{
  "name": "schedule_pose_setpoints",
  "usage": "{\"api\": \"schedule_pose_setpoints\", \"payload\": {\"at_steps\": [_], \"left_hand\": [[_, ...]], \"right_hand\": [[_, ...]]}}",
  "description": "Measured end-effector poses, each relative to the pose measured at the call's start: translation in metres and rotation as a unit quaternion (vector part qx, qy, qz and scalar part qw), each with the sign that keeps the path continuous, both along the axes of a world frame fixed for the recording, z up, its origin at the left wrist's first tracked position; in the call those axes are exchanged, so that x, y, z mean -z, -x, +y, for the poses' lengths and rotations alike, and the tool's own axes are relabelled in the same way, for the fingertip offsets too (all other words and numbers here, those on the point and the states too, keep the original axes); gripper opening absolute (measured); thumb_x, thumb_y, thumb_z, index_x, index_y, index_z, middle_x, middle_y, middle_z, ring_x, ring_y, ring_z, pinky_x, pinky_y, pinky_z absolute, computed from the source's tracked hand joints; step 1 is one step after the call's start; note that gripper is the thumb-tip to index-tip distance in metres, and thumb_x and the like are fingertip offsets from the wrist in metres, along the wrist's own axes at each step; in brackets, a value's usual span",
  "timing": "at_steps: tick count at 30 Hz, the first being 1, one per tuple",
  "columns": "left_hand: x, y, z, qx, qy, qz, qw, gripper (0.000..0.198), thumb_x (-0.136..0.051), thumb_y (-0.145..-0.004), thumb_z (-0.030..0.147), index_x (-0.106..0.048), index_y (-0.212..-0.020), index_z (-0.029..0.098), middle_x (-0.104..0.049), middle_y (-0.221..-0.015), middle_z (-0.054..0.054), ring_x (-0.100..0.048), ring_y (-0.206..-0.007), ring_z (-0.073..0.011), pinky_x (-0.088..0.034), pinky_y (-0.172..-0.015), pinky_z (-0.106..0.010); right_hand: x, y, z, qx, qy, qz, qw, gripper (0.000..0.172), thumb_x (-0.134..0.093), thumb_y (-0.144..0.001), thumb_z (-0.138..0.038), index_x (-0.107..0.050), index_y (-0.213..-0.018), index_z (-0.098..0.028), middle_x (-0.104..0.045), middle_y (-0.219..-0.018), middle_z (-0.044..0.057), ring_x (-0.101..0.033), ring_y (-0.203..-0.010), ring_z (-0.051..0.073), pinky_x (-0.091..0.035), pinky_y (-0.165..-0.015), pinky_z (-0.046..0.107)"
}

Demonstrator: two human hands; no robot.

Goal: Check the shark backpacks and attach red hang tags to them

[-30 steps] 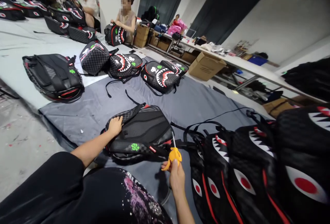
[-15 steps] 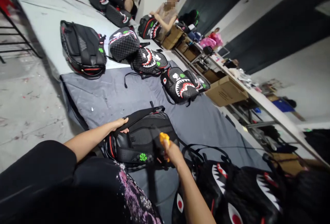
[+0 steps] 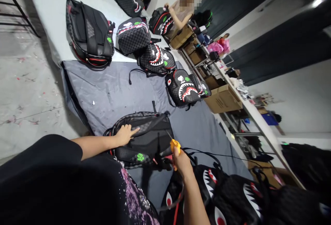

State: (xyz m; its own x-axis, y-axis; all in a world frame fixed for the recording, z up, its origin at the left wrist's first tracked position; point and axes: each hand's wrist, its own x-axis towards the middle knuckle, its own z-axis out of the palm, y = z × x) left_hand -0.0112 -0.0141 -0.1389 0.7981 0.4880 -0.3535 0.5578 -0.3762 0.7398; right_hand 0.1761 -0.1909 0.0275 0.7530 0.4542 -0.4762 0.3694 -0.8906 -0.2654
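A black backpack [image 3: 152,138] lies in front of me with its padded back and straps facing up and a green patch near its lower edge. My left hand [image 3: 125,135] rests on the backpack's strap side, open, with the index finger stretched out along the strap. In my right hand [image 3: 181,159], closed, is an orange-handled tool [image 3: 175,145] with a thin pointed metal tip. The tip points toward the backpack's right part; whether it touches cannot be told. What kind of tool it is does not show clearly.
Several shark-mouth backpacks [image 3: 184,88] lie across the grey cloth [image 3: 108,94], and more [image 3: 232,190] crowd the lower right. Another backpack [image 3: 90,35] lies back-up at the far left. A person [image 3: 181,11] handles a bag beyond. Shelving with a cardboard box [image 3: 223,99] runs along the right.
My left hand has let go of the strap edge and moved right, now flat on the backpack. The strap has dropped down. My right hand with the tool has shifted slightly right and down.
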Motion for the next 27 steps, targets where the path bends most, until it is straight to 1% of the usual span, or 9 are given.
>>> {"api": "schedule_pose_setpoints", "payload": {"at_steps": [3,7,9,11,13,16,19,23,27], "left_hand": [[0.003,0.0,-0.01,0.111,-0.182,0.04,0.976,0.064,-0.057,-0.092,0.04,-0.035,-0.151,0.034,-0.052,-0.127,-0.02,-0.048,-0.116,-0.0364,-0.037,-0.093,-0.048],[0.009,-0.001,-0.005,0.127,-0.237,0.046,0.962,0.065,-0.053,-0.093,0.048,-0.034,-0.152,0.03,-0.053,-0.122,-0.021,-0.049,-0.108,-0.0351,-0.038,-0.086,-0.045],[0.009,-0.001,-0.003,0.134,-0.253,0.047,0.957,0.069,-0.054,-0.091,0.052,-0.034,-0.152,0.03,-0.054,-0.12,-0.021,-0.05,-0.106,-0.0349,-0.037,-0.084,-0.043],[0.006,0.002,-0.001,0.136,-0.239,0.048,0.96,0.068,-0.056,-0.09,0.05,-0.035,-0.152,0.028,-0.055,-0.121,-0.022,-0.051,-0.107,-0.035,-0.037,-0.085,-0.044],[-0.002,0.006,-0.002,0.118,-0.219,0.043,0.968,0.065,-0.059,-0.091,0.043,-0.039,-0.15,0.026,-0.052,-0.129,-0.023,-0.048,-0.116,-0.0375,-0.036,-0.091,-0.046],[-0.016,0.012,-0.015,0.105,-0.218,-0.036,0.97,0.064,-0.064,-0.087,0.037,-0.044,-0.147,0.024,-0.033,-0.153,-0.021,-0.029,-0.139,-0.0407,-0.025,-0.107,-0.053],[-0.024,0.015,-0.041,0.216,-0.178,-0.15,0.948,0.071,-0.066,-0.085,0.045,-0.041,-0.148,0.025,-0.027,-0.159,-0.018,-0.03,-0.141,-0.0368,-0.026,-0.11,-0.05],[-0.014,0.009,-0.075,0.364,-0.131,-0.089,0.918,0.09,-0.082,-0.069,0.039,-0.041,-0.148,0.025,-0.031,-0.157,-0.021,-0.043,-0.131,-0.0386,-0.04,-0.098,-0.047],[-0.003,0.003,-0.086,0.326,-0.103,-0.074,0.937,0.068,-0.073,-0.075,0.021,-0.052,-0.14,0.027,-0.04,-0.152,-0.02,-0.046,-0.128,-0.0387,-0.042,-0.095,-0.048]], "right_hand": [[-0.014,0.012,0.004,-0.048,0.071,0.089,0.992,0.051,-0.029,-0.096,-0.059,-0.06,-0.093,-0.017,-0.063,-0.054,0.002,-0.059,-0.044,0.016,-0.043,-0.048,0.024],[-0.019,0.029,0.011,-0.036,0.167,-0.014,0.985,0.05,-0.032,-0.098,-0.054,-0.063,-0.105,-0.015,-0.068,-0.064,0.005,-0.064,-0.055,0.016,-0.046,-0.058,0.024],[-0.019,0.031,0.008,-0.071,0.155,0.043,0.984,0.05,-0.035,-0.098,-0.054,-0.064,-0.107,-0.014,-0.069,-0.067,0.007,-0.065,-0.057,0.017,-0.046,-0.057,0.024],[-0.022,0.026,0.002,-0.087,0.148,0.088,0.981,0.051,-0.035,-0.099,-0.054,-0.063,-0.107,-0.013,-0.07,-0.07,0.008,-0.065,-0.058,0.017,-0.046,-0.057,0.024],[-0.027,0.017,-0.007,-0.038,0.188,0.009,0.981,0.053,-0.03,-0.1,-0.053,-0.062,-0.109,-0.012,-0.071,-0.074,0.01,-0.066,-0.058,0.017,-0.047,-0.058,0.025],[-0.035,0.009,-0.022,0.011,0.251,-0.012,0.968,0.059,-0.026,-0.1,-0.056,-0.06,-0.113,-0.011,-0.071,-0.071,0.011,-0.065,-0.053,0.019,-0.047,-0.057,0.028],[-0.04,0.01,-0.035,-0.006,0.225,0.132,0.965,0.053,-0.03,-0.1,-0.054,-0.059,-0.116,-0.012,-0.07,-0.065,0.008,-0.064,-0.049,0.019,-0.047,-0.053,0.028],[-0.048,0.015,-0.045,0.059,0.25,0.003,0.967,0.048,-0.028,-0.102,-0.045,-0.058,-0.114,-0.009,-0.068,-0.064,0.009,-0.063,-0.048,0.018,-0.046,-0.052,0.027],[-0.059,0.02,-0.063,0.05,0.179,0.171,0.968,0.045,-0.032,-0.1,-0.05,-0.057,-0.112,-0.014,-0.067,-0.061,0.005,-0.063,-0.047,0.018,-0.044,-0.048,0.026]]}}
